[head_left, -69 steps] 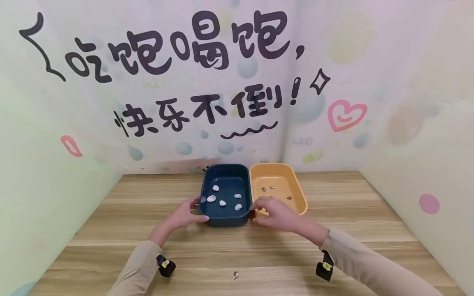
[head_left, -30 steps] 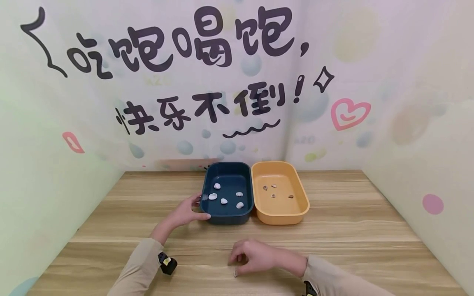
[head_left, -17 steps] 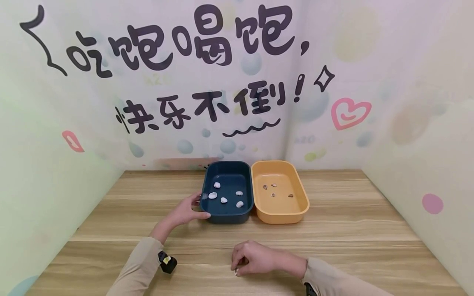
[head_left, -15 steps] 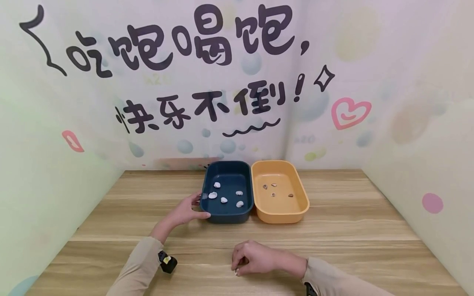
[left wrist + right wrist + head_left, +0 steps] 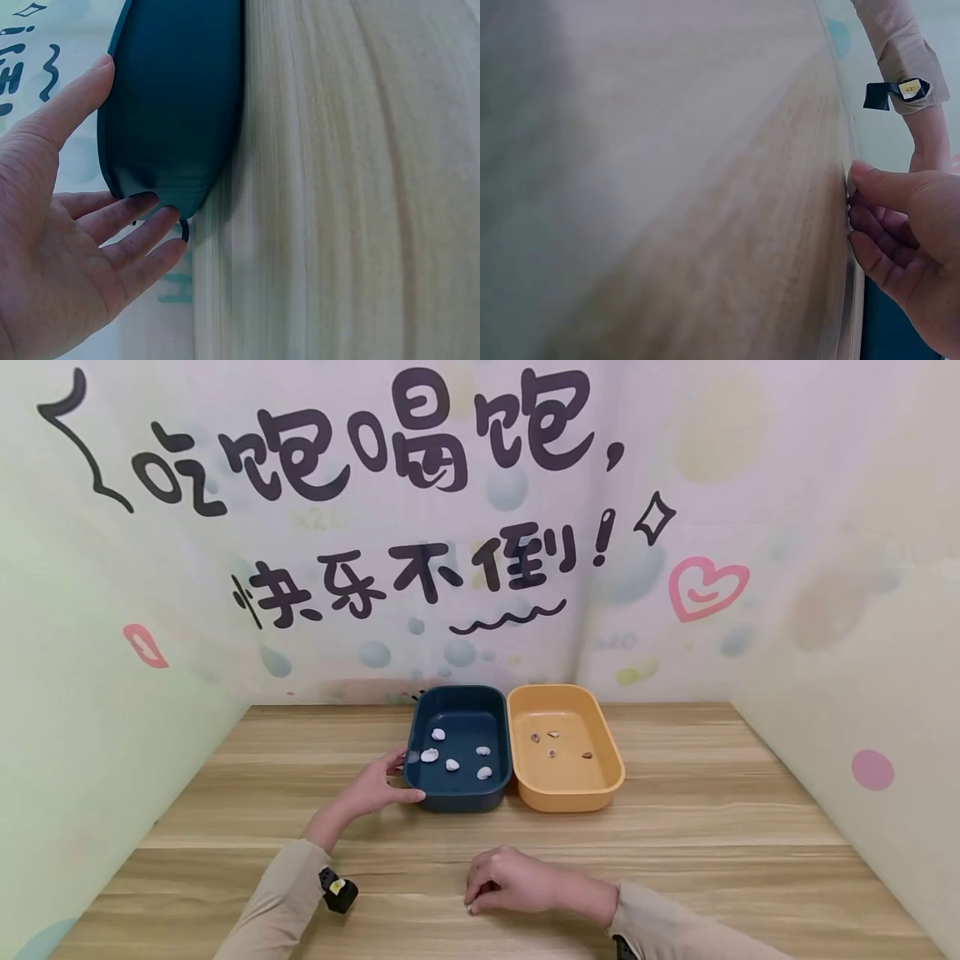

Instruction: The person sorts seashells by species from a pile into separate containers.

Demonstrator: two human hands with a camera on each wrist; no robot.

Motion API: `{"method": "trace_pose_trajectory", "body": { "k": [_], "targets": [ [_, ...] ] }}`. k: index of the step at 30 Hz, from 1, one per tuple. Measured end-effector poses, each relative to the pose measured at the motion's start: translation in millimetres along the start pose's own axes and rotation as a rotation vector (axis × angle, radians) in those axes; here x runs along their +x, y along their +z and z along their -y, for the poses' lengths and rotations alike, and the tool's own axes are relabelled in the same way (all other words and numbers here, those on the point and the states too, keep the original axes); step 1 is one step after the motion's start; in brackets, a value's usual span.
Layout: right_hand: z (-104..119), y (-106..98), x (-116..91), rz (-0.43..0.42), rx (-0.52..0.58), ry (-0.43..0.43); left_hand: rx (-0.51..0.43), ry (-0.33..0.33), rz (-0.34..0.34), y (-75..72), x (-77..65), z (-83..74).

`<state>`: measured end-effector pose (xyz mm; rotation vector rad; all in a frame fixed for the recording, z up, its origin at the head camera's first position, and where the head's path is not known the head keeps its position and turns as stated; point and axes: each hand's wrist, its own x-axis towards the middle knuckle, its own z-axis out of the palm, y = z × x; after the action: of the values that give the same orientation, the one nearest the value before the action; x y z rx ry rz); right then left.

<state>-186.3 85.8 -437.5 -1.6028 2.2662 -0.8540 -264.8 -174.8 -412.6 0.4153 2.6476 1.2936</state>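
Observation:
My right hand is low over the front of the table, its thumb and fingertips pinching a small seashell. Only a pale edge of that shell shows between the fingers. In the right wrist view, the thumb and curled fingers meet right at the table surface. My left hand rests at the near left corner of the dark blue tray, with its thumb on the rim and the relaxed fingers along the side wall. Several white shells lie in this tray.
A yellow tray stands against the blue one on its right, with several small brownish shells inside. Both trays are near the back of the wooden table, close to a printed cloth backdrop. Pale walls flank both sides.
My right hand has moved from the yellow tray to the front of the table and taken hold of the shell lying there. My left hand has stayed at the blue tray.

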Motion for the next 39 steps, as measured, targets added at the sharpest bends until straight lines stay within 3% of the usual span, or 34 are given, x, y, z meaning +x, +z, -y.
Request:
{"method": "trace_pose_trajectory", "body": {
  "k": [12, 27, 39],
  "targets": [
    [-0.2, -11.5, -2.0, -0.029, -0.04, 0.055, -0.002, 0.011, 0.01, -0.6, 0.3, -2.1],
    [-2.9, -63.3, -16.8, -0.123, -0.112, 0.166, 0.014, -0.012, 0.014, -2.0, -1.2, -2.6],
    [-20.5, -101.9, -29.6, -0.318, -0.252, 0.14, 0.026, -0.026, 0.003, -0.2, -2.1, -2.9]
  ]
}}
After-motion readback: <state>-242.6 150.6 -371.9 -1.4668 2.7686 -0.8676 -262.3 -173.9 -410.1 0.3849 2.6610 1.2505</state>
